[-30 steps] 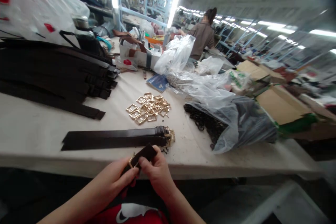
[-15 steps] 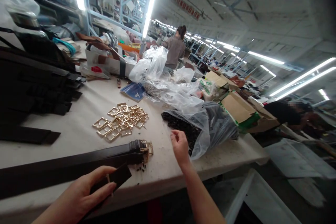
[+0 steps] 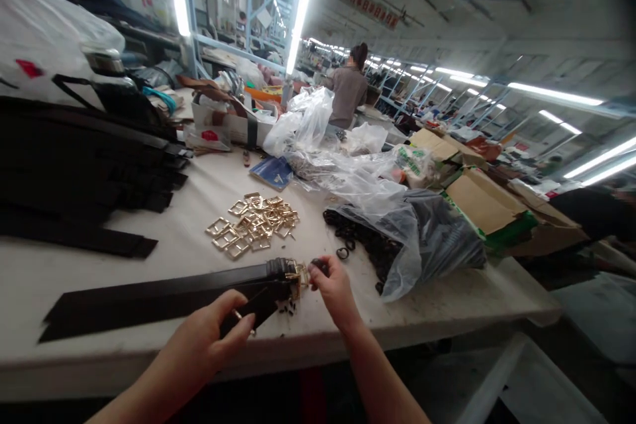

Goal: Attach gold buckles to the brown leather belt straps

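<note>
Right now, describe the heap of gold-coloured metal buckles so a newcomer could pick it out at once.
On the table covered in pale cloth, find the stack of flat dark straps nearest the front edge. Just beyond it lies a heap of rectangular gold-coloured metal buckles. Unlike the gold buckles at the straps' end, these are loose.

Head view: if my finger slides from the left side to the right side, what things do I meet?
Big pile of dark straps → gold buckles → heap of black loops → cardboard box.
</note>
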A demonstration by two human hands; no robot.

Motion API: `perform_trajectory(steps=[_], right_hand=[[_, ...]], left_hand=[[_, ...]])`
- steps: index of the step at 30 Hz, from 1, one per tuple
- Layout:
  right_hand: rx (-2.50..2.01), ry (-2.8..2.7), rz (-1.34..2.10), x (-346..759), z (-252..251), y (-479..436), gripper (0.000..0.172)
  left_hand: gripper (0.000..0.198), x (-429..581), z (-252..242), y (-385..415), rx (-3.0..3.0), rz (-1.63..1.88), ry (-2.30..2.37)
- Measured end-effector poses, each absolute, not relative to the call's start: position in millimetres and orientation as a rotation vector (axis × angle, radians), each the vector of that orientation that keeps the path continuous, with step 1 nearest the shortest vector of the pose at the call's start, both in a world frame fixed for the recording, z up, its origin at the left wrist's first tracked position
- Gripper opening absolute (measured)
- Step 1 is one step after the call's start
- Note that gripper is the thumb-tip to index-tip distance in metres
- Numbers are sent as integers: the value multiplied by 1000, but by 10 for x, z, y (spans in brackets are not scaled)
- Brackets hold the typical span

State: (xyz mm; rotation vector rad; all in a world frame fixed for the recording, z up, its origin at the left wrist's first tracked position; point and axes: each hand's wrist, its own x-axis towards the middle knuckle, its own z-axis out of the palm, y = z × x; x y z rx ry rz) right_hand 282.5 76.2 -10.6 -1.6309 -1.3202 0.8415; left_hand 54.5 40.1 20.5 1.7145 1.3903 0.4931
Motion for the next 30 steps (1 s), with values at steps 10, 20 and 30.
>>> perform_trajectory(steps=[10, 20, 30], right_hand=[[-861, -494, 1598, 1703, 77, 317, 26], [-904, -499, 1439, 1575, -43, 252, 22], [-792, -495, 1731, 1621, 27, 235, 29]], left_hand=[[20, 428, 260, 350, 1808, 644, 1690], [18, 492, 212, 243, 1785, 622, 1563], [21, 416, 161, 233, 1648, 720, 1415]])
